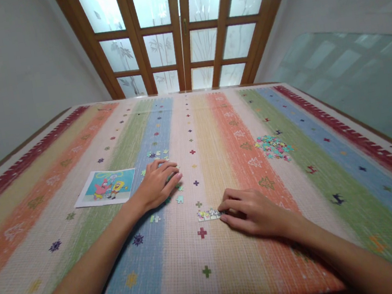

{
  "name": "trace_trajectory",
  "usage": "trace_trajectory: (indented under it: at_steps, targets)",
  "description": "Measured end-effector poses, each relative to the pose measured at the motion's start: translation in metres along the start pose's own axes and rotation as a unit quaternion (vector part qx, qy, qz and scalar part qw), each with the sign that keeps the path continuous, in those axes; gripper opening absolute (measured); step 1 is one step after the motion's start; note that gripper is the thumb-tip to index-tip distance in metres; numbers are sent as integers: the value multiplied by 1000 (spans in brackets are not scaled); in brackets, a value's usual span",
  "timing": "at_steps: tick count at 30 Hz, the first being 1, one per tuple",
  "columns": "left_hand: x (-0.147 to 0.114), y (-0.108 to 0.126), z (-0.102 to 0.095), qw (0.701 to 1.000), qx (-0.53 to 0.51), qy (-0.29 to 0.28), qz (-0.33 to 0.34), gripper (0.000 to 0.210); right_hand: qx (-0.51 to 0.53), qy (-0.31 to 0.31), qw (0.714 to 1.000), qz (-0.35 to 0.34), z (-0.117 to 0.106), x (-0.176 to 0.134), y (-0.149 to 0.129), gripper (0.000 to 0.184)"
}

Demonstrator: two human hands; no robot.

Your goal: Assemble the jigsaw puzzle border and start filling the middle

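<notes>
My left hand (160, 182) lies palm down over loose jigsaw pieces, its fingers stretched out and slightly apart. Some pieces show around it: a few beyond the fingertips (158, 154), a pale one (180, 200) beside the thumb and a small group (155, 218) nearer me. To the right, a short joined row of jigsaw pieces (207, 214) lies flat on the tablecloth. The thumb and bent fingers of my right hand (251, 211) close on the right end of this row. My fingertips partly hide the piece there.
A printed picture of two cartoon figures (109, 187) lies left of my left hand. A heap of loose jigsaw pieces (274, 148) sits farther back on the right. The striped tablecloth (235, 268) covers the table. Wooden doors with glass panes (180, 37) stand beyond its far edge.
</notes>
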State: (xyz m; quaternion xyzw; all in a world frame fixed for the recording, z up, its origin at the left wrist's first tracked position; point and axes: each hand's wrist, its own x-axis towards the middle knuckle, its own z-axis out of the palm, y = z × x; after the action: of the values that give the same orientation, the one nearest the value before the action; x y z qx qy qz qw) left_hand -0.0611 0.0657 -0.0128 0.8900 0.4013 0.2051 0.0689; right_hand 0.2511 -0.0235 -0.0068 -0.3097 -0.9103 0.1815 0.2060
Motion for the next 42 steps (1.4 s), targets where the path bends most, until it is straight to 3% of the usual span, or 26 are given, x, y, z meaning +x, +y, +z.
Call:
trace_trajectory:
  at_steps: [14, 20, 27, 42]
  targets:
    - [-2, 2, -6, 991, 104, -10, 84, 38, 9, 7, 1000, -3, 2, 0, 3, 24]
    - [-1, 0, -6, 992, 103, -28, 70, 41, 4, 5, 1000, -2, 2, 0, 1, 23]
    - [1, -1, -8, 999, 27, -31, 3, 42, 2, 0, 1000, -1, 1, 1, 1, 26]
    - [6, -7, -6, 998, 30, -52, 8, 47, -1, 0, 1000, 2, 1, 1, 2, 25]
